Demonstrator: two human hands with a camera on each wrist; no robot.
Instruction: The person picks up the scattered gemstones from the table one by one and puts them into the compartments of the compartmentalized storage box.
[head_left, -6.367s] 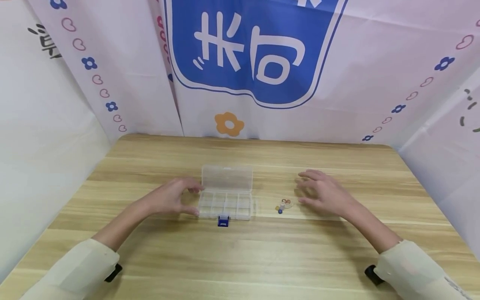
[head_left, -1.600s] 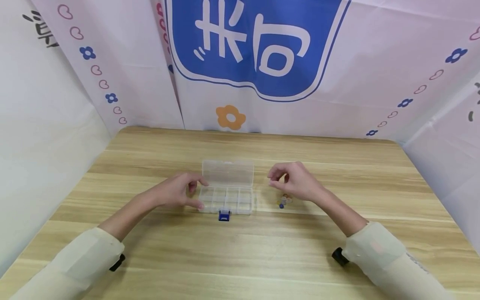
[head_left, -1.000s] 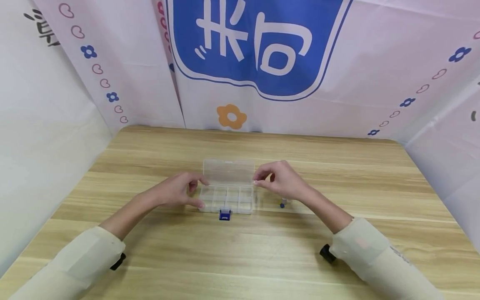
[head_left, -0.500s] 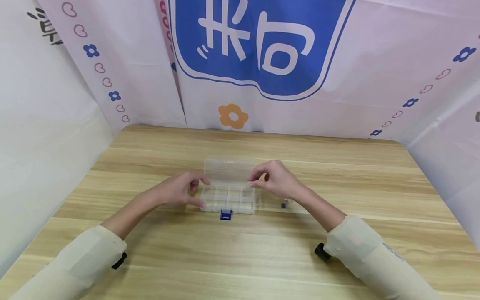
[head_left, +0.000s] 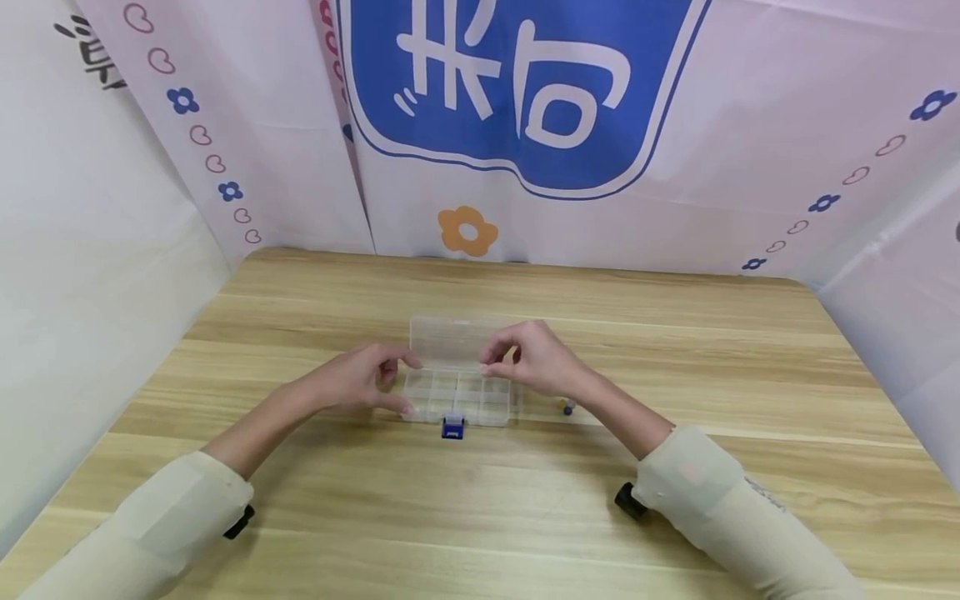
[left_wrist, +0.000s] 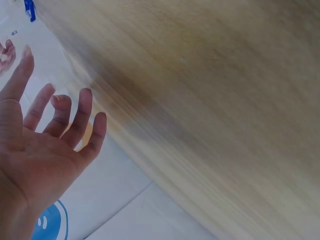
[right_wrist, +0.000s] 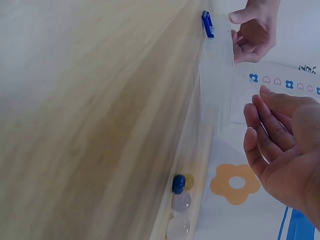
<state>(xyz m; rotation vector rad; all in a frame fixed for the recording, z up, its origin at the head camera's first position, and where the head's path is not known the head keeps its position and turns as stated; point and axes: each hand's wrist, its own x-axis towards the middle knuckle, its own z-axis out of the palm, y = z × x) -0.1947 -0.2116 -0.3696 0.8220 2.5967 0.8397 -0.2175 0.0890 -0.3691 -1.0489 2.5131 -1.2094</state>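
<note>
A clear plastic compartment box point(head_left: 457, 396) lies on the table, its lid point(head_left: 442, 342) raised at the back and a blue latch point(head_left: 452, 428) at the front. My left hand point(head_left: 360, 379) holds the box's left end, thumb at the near edge and index finger at the back edge. Over the back right compartments is my right hand point(head_left: 536, 358), thumb and fingertips pinched together; a small pale bead shows at them in the left wrist view. Right of the box sit several beads: a blue bead point(right_wrist: 179, 184), a yellow bead point(right_wrist: 188, 181) and clear beads point(right_wrist: 181, 201).
The wooden table point(head_left: 480, 517) spreads around the box on all sides. Behind it hangs a printed cloth point(head_left: 637, 233) with a blue emblem and an orange flower. White cloth also closes in the left and right sides.
My right hand has moved left from beside the bead pile to over the box's right compartments, its fingers now pinched. The left hand stays at the box's left end.
</note>
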